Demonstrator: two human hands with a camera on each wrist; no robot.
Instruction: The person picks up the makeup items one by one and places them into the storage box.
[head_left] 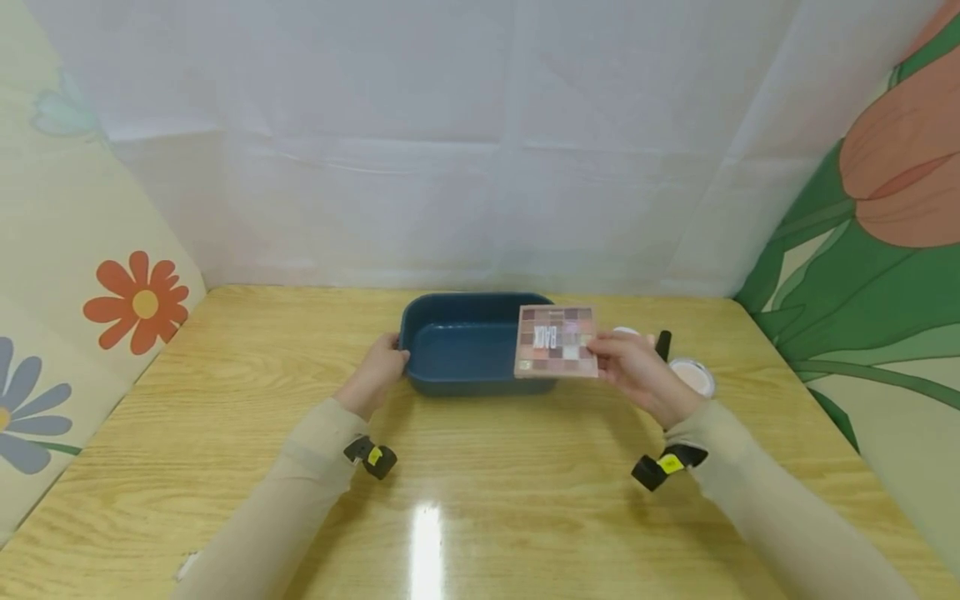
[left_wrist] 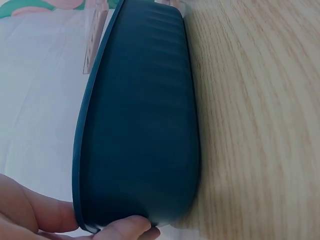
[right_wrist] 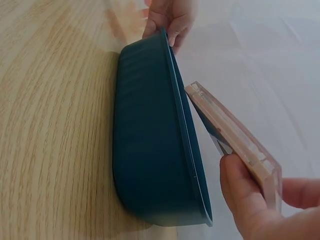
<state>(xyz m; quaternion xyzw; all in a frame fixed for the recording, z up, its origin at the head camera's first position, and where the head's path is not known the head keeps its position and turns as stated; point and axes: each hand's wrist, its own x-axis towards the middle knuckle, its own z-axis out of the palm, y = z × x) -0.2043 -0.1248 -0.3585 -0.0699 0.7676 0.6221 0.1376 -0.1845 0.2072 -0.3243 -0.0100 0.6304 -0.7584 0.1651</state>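
Observation:
A dark blue oblong bin (head_left: pixel 461 387) stands on the wooden table, its inside bare where it shows. My left hand (head_left: pixel 381 369) grips its left end, thumb and fingers on either side of the rim, as the left wrist view also shows of the bin (left_wrist: pixel 140 115). Over the bin's right end, my right hand (head_left: pixel 637 371) pinches an eyeshadow palette (head_left: pixel 557 342) by its right edge. In the right wrist view the palette (right_wrist: pixel 235 135) is tilted, above the rim, with the thumb and fingers on opposite faces.
Beyond my right hand lie a round white compact (head_left: pixel 693 377), a slim black-capped item (head_left: pixel 663 345) and another pale round thing (head_left: pixel 626 331), partly hidden. A white cloth (head_left: pixel 360 167) hangs behind the table. Floral panels (head_left: pixel 892 275) stand at both sides.

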